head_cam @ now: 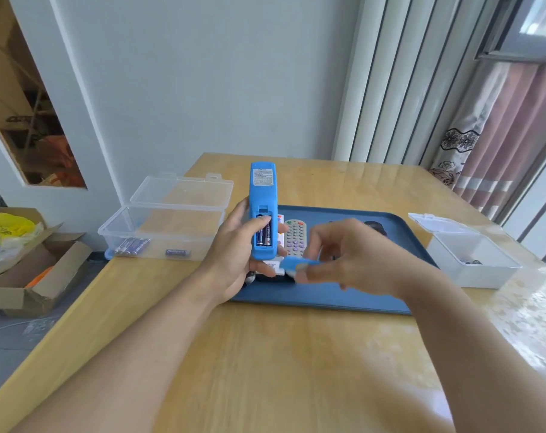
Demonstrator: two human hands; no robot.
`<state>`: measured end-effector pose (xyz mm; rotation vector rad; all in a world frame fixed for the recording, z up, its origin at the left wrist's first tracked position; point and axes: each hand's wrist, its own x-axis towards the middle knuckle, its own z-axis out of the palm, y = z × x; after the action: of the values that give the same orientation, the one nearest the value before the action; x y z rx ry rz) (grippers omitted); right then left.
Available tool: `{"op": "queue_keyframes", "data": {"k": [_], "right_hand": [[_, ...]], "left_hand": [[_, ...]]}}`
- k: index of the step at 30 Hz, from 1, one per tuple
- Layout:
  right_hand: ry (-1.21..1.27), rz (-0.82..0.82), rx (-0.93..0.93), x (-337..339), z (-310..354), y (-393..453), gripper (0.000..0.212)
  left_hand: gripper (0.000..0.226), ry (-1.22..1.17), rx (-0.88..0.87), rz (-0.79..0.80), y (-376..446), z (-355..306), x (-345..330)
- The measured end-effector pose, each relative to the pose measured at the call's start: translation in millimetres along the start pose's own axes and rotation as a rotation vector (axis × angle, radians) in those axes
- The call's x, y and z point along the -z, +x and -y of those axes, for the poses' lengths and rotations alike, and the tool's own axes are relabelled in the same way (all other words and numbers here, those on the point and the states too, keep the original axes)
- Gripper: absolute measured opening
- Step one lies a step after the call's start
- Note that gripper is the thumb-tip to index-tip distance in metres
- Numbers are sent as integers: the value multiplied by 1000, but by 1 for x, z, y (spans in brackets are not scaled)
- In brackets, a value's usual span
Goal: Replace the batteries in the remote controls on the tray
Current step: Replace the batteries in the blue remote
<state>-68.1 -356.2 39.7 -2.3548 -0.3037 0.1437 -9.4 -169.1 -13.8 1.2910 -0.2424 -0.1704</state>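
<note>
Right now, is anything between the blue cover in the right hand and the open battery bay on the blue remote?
Nothing visible: the cover sits just right of the remote, whose bay faces up, uncovered.

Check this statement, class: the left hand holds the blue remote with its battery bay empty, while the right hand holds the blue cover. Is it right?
Not quite. In the head view the blue remote, held by the left hand, has two batteries in its bay. The right hand does hold the blue cover.

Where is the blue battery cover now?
In the head view, the right hand pinches the blue battery cover above the tray, just right of the blue remote.
</note>
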Motion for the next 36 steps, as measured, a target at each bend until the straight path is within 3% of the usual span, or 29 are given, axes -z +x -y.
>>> {"op": "queue_keyframes", "data": {"k": [3,8,16,22,25,30,36], "right_hand": [[271,-192,28,-2,-4,7,22],[367,-342,14,-11,-16,17,8],[366,-305,172,-16,-19,24,10],[384,-386,254,-14,-25,26,7],[314,-318,291,-15,-25,26,15],[237,-328,266,-20,-26,28,20],[333,-361,249,-17,-25,27,16]], "left_hand": [[32,8,21,30,1,1,-1],[31,-7,56,27,-1,1,-5],[29,11,66,32,-3,2,-8],[33,24,68,12,-2,4,-7],[33,33,72,13,-2,4,-8],[34,57,77,-4,-4,5,-9],[36,69,73,20,-5,4,-12]]}}
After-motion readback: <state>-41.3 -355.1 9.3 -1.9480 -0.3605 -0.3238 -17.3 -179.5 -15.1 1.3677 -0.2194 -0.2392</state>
